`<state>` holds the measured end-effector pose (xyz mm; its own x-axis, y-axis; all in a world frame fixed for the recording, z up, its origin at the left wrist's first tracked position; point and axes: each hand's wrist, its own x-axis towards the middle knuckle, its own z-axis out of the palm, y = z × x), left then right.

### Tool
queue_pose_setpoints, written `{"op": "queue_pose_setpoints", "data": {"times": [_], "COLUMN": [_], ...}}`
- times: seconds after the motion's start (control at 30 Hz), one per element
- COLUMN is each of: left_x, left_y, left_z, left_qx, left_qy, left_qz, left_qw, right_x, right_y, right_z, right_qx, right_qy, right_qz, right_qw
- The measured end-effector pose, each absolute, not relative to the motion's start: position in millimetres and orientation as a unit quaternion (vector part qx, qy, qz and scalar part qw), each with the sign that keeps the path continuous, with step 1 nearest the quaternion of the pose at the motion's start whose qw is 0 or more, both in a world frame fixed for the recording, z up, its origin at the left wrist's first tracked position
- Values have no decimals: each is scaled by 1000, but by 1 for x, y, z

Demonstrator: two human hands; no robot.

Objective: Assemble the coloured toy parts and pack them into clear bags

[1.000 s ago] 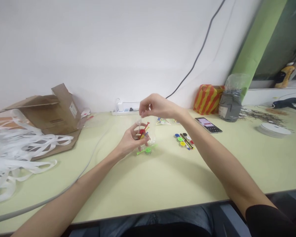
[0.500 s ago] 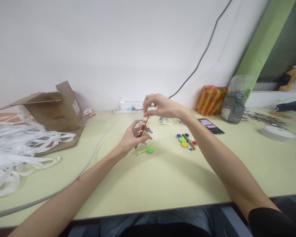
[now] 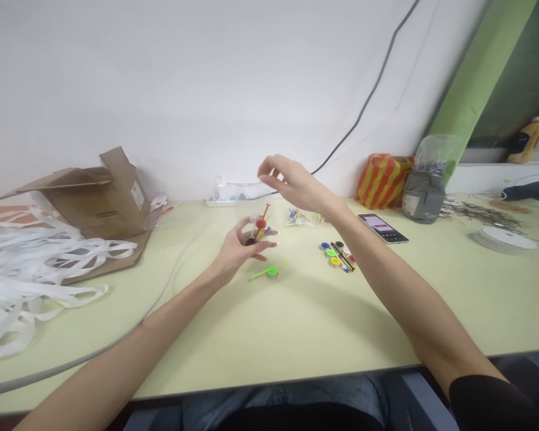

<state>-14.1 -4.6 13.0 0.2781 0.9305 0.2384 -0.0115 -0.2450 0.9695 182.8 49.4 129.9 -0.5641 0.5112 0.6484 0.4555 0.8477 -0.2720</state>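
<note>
- Our left hand sits low over the desk, its fingers curled in a narrow grip on a small bunch of plastic sticks, red, yellow and dark, with a red disc among them.
- Our right hand hangs higher, above and just behind the bunch, open wide with its fingers spread, and it holds nothing we can see.
- The bunch stands roughly upright in our left hand, tilted a little, well above the pale green desk.
- A green plastic stick with a small round cap lies on the desk, just below and beside our left hand, not touching it.
- Beyond our right wrist lies a small clear bag of coloured pieces, and to its right a cluster of coloured round caps and thin sticks.
- Further right are a smartphone, a red-and-yellow striped bag, a grey bag and a white spool.
- To our left, white plastic strips heap up against a cardboard box, with a power strip along the wall.
</note>
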Motion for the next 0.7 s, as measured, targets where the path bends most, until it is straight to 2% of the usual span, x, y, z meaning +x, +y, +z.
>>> {"op": "queue_pose_setpoints", "data": {"times": [0.07,0.1,0.17,0.27,0.33,0.5,0.7], "left_x": [-16,-17,-18,-19,-19,-18,-19], "left_y": [-2,0,3,6,7,6,8], "left_z": [12,11,8,4,3,5,3], "left_qx": [613,606,599,602,605,591,578], "left_qy": [380,382,377,356,344,350,353], "left_qz": [502,513,528,539,548,559,568], "left_qw": [477,472,470,469,464,464,467], "right_x": [186,188,191,188,181,163,162], "right_y": [54,56,59,64,67,70,74], "right_z": [127,125,119,105,95,77,68], "right_qx": [-349,-382,-431,-449,-447,-409,-382], "right_qy": [-864,-864,-883,-873,-846,-812,-791], "right_qz": [-3,-11,29,174,246,345,404], "right_qw": [364,327,182,-73,-157,-231,-257]}}
